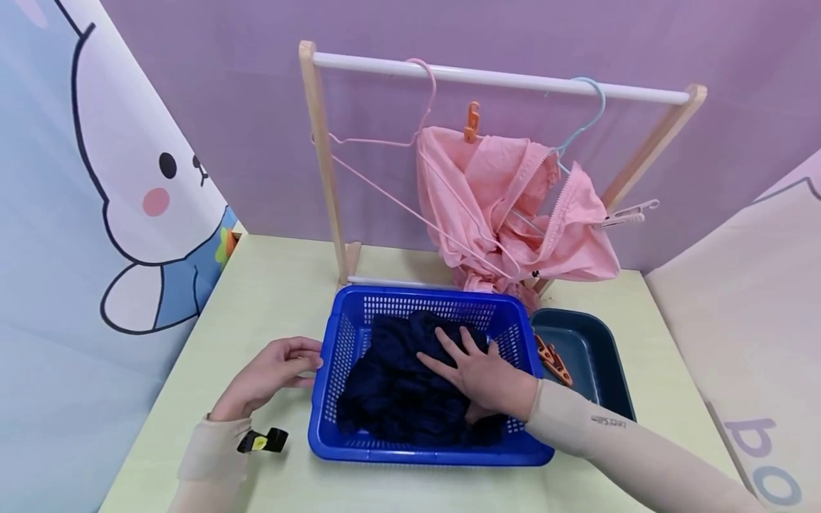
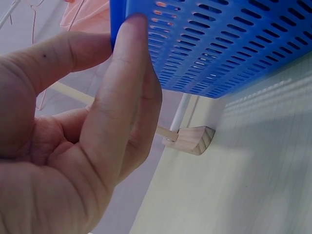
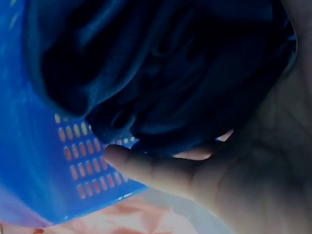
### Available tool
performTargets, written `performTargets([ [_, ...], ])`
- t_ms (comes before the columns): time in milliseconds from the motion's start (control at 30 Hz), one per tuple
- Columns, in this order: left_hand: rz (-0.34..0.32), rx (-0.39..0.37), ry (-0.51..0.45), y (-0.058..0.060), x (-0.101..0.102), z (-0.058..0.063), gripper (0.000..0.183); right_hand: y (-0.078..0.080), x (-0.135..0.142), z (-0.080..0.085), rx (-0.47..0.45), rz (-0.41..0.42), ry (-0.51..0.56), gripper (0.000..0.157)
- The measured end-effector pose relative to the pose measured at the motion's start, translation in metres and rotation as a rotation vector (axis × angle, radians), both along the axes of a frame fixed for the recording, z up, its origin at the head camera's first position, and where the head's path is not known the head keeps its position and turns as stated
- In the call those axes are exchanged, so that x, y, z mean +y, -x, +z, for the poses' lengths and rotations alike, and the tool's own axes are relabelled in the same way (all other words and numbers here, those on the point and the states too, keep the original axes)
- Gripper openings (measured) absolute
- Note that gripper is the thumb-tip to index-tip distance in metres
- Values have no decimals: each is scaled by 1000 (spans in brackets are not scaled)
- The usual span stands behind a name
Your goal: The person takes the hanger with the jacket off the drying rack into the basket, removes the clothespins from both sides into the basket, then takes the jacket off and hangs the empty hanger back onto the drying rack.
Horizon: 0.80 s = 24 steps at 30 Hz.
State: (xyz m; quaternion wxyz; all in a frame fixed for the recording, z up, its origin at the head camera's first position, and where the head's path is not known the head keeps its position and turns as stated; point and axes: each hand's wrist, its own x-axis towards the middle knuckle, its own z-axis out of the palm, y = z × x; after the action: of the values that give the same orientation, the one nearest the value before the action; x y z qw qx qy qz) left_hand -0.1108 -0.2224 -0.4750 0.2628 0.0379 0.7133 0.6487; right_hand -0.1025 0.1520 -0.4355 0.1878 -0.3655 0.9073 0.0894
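Inside a blue perforated plastic basket [image 1: 431, 457] lies a crumpled dark navy garment [image 1: 404, 381]. My right hand [image 1: 484, 377] rests on the garment's right side, fingers spread. In the right wrist view, one finger [image 3: 146, 168] extends past the dark cloth [image 3: 161, 83] in front of the basket's slotted wall [image 3: 34, 161]. My left hand [image 1: 276, 374] is at the basket's left rim. The left wrist view shows the left hand [image 2: 92, 112] pinching the rim between thumb and finger, with the slotted outer wall [image 2: 219, 44] beside it.
Behind the basket stands a wooden rack with a white rod [image 1: 500, 75]. A pink zippered garment [image 1: 481, 185] hangs there on a pink hanger [image 1: 385, 142] and a light-blue hanger [image 1: 586, 128], with an orange clip [image 1: 472, 122]. A dark teal tray [image 1: 616, 356] at right holds orange clips [image 1: 554, 363].
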Motion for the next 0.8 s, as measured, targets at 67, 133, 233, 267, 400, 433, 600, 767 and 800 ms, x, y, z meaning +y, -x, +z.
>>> performTargets([
  [67, -1, 0, -1, 0, 0, 1, 39, 0, -2, -1, 37, 14, -27, 124],
  [133, -2, -1, -2, 0, 1, 2, 39, 0, -3, -1, 68, 19, -45, 124],
  [233, 5, 2, 6, 0, 1, 3, 39, -1, 0, 1, 64, 15, -26, 123],
  [267, 9, 5, 12, 0, 1, 3, 39, -2, 1, 3, 55, 11, -11, 123],
  [400, 46, 25, 67, -3, 3, 5, 39, -3, 12, 16, -22, -43, 91, 119],
  [433, 56, 33, 87, -3, 3, 5, 39, -3, 16, 20, -39, -63, 119, 117],
  [600, 88, 91, 220, -9, 10, 14, 39, -3, 35, 34, -15, -119, 273, 107],
  [767, 82, 227, 490, -15, 20, 29, 44, -9, 53, 40, 94, -134, 413, 96],
  [800, 82, 255, 542, -16, 22, 32, 46, -11, 57, 40, 109, -141, 442, 94],
])
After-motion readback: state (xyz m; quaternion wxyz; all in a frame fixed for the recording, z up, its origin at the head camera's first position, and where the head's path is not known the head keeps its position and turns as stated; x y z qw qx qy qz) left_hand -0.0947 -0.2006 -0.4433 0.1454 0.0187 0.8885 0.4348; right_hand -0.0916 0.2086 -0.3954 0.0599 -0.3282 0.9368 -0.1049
